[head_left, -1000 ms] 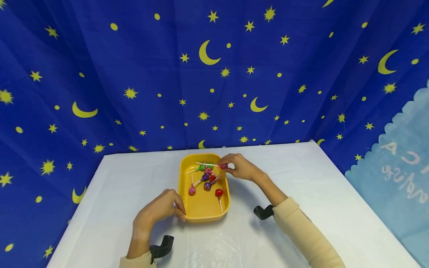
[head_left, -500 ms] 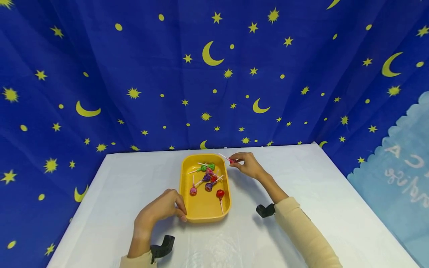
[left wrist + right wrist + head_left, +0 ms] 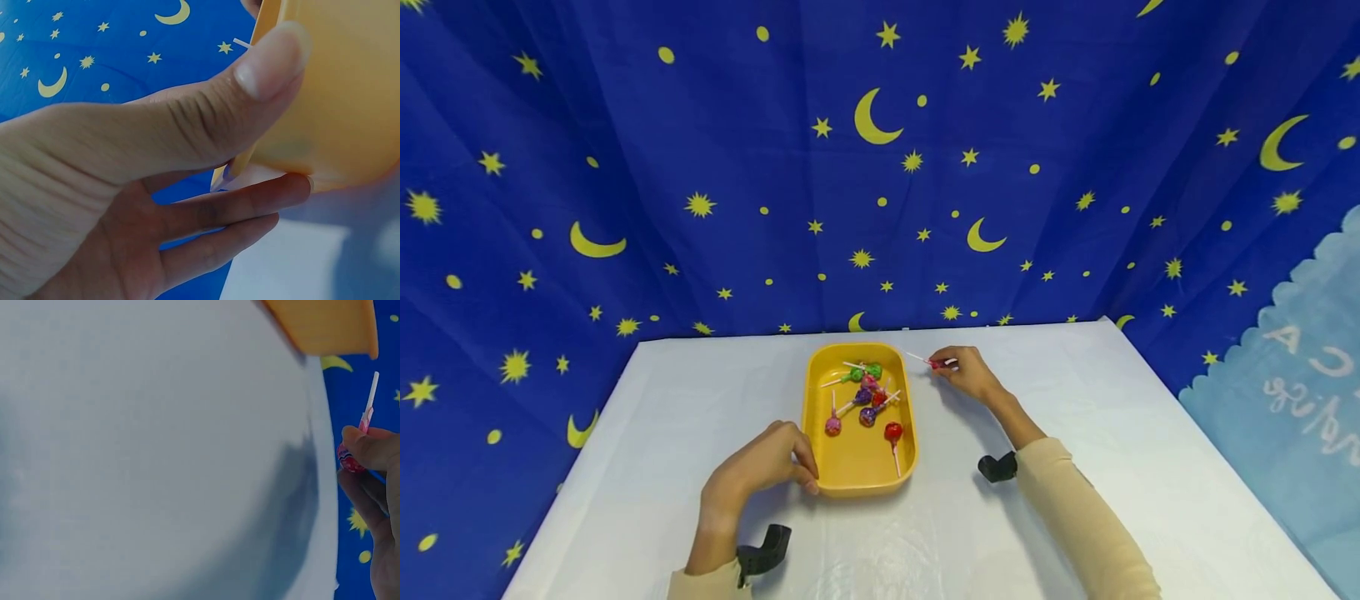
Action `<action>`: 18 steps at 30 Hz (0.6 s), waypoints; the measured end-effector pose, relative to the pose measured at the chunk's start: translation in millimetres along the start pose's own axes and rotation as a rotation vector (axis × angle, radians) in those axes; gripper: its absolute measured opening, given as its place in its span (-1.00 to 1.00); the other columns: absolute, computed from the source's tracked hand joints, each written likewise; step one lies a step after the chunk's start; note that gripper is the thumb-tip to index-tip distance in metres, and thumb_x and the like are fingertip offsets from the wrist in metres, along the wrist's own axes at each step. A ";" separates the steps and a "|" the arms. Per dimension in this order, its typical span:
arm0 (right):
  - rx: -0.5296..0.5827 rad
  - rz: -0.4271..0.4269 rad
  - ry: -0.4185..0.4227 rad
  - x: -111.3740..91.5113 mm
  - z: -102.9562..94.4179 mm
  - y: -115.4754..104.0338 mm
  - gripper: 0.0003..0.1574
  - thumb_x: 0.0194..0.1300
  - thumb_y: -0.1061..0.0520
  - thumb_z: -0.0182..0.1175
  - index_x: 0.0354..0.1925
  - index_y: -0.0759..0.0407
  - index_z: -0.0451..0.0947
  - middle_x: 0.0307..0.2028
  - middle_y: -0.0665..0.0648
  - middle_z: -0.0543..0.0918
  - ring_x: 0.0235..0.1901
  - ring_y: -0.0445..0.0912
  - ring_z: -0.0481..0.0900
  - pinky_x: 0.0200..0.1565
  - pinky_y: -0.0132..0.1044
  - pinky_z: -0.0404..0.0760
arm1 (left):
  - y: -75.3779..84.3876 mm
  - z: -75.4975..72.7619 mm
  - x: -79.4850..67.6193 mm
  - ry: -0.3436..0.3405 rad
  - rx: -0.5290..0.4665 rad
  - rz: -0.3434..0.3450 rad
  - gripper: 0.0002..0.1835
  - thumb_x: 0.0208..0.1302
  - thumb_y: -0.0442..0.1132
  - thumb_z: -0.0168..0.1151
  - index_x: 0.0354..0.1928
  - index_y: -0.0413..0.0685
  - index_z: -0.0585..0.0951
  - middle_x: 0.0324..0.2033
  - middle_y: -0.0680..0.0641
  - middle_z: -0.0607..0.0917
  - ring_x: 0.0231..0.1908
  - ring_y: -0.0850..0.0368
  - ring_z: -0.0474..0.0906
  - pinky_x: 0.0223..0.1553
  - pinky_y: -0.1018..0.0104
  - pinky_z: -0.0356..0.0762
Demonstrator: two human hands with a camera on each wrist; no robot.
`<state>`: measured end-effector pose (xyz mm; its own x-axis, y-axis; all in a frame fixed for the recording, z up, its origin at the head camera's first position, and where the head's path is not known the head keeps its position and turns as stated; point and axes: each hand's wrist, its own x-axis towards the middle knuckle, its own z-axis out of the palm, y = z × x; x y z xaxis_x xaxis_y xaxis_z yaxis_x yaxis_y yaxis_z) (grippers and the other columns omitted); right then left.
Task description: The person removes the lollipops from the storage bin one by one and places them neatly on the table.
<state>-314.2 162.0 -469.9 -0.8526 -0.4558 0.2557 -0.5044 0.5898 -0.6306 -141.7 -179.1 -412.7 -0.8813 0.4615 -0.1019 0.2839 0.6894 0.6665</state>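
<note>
1. Right hand [image 3: 967, 372] pinches one red-pink lollipop [image 3: 351, 464] by the candy end, between thumb and finger; its bare stick points left and a little far.
2. Left hand [image 3: 767, 454] grips the yellow tray [image 3: 850, 471] at its near left corner.
3. From where I stand, the pinched lollipop is just right of the tray's far end, apart from the rim. The tray's long axis runs near to far, and the stick lies roughly across it. The right hand is nearer the far end, the left hand the near end.
4. Inside the tray I count eight more: two green lollipops [image 3: 856, 377], two pink lollipops [image 3: 833, 426], two purple lollipops [image 3: 868, 417] and two red lollipops [image 3: 892, 432]. Most bunch from the middle to the far end; one red lies alone at right, stick toward near.
5. Around all this spread one white table [image 3: 955, 542] and, beyond it, a starry blue curtain [image 3: 737, 125].
</note>
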 end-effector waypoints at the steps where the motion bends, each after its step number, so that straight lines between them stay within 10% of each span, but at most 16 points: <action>1: -0.006 0.002 -0.001 -0.4 0.8 2.5 -0.78 0.19 0.39 0.29 -0.15 0.38 0.67 -0.17 0.29 0.73 -0.14 0.09 0.68 -0.08 -0.12 0.66 | -0.1 -0.1 -0.2 0.003 0.003 0.000 -0.90 -0.14 -0.21 0.56 -0.57 0.07 0.77 -0.56 0.23 0.71 -0.44 0.27 0.46 -0.30 0.35 0.39; 18: -0.051 0.043 0.019 -7.1 4.4 21.5 -0.72 0.17 0.37 0.31 -0.10 0.38 0.66 -0.14 0.31 0.72 -0.15 0.09 0.67 -0.01 -0.07 0.62 | 3.0 -1.1 -0.6 0.001 0.009 -0.026 -0.90 -0.12 -0.22 0.56 -0.58 0.09 0.76 -0.57 0.23 0.70 -0.43 0.26 0.46 -0.30 0.35 0.42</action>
<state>-318.4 174.9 -488.5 -0.8758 -0.4165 0.2437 -0.4732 0.6419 -0.6034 -140.7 -177.9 -409.8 -0.8885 0.4433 -0.1183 0.2648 0.7061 0.6568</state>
